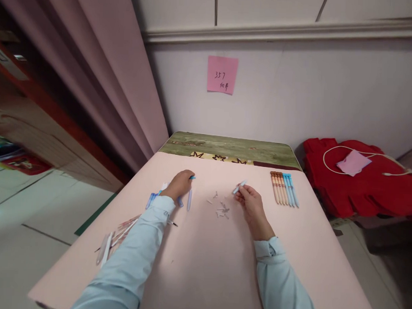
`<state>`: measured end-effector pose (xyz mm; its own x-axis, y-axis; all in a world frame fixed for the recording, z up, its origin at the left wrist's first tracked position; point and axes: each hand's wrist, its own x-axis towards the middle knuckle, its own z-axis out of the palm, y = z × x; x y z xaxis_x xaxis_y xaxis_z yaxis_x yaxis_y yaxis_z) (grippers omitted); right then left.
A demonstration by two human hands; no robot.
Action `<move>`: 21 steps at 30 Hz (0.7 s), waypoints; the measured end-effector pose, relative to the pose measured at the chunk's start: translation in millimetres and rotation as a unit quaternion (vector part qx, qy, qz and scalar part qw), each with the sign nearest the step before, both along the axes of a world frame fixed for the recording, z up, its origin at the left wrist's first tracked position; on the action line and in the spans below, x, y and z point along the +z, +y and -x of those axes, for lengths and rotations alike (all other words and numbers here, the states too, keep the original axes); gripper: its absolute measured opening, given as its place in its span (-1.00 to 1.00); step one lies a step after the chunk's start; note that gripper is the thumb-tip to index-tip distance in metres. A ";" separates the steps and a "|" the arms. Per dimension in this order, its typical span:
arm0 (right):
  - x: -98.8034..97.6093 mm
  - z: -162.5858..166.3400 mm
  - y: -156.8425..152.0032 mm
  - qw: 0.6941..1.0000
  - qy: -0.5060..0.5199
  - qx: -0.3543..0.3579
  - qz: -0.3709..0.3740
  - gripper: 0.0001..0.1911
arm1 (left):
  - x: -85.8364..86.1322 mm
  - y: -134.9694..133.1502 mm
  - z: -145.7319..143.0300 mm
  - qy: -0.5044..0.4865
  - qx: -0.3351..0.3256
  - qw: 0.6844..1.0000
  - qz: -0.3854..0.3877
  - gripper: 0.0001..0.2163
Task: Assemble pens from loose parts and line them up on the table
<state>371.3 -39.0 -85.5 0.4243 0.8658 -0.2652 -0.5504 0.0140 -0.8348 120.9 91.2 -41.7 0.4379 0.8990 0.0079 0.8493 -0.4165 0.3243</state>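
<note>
My left hand (179, 186) is closed, with the tip of a small blue pen part (192, 177) showing past its fingers. Between the thumb and fingers of my right hand (252, 205) is a light blue pen barrel (239, 187), tilted. A pale blue pen barrel (189, 200) lies just beside my left hand. Several blue pen parts (151, 200) are partly covered by my left hand and wrist. Small whitish pieces (221, 212) are scattered on the table between my hands.
Brown and blue pens (284, 189) lie in a row at the right of the pink-covered table (202, 271). Thin refills and pale barrels (108, 246) lie near the left edge, partly behind my left sleeve. A red cloth (360, 187) with a white cable sits beyond the right edge.
</note>
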 end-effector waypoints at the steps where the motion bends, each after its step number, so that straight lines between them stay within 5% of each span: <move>1: -0.4 -0.3 0.2 1.000 -0.001 0.000 0.001 -0.53 | 1.5 -2.4 -0.6 -0.002 -0.015 1.000 0.004 -0.64; 8: -2.2 -2.1 0.9 1.000 -0.003 0.003 0.009 -0.56 | 12.6 -24.4 -6.3 -0.048 -0.086 0.993 0.066 -0.64; 13: -0.5 -1.4 -0.7 1.000 -0.005 0.005 0.002 -0.58 | 22.8 -33.2 -8.1 -0.117 0.084 0.989 -0.019 -0.61; 15: 0.4 -1.2 -1.5 1.000 0.000 0.008 -0.003 -0.58 | 27.3 -36.2 -3.5 -0.165 0.204 0.961 -0.092 -0.62; 18: 1.0 -1.0 -2.0 1.000 0.005 0.010 -0.004 -0.57 | 36.6 -40.9 3.8 -0.318 0.352 0.867 -0.153 -0.66; 21: 1.5 -0.2 -1.7 1.000 -0.003 0.005 0.003 -0.56 | 48.1 -43.9 3.0 -0.471 0.339 0.810 -0.080 -0.68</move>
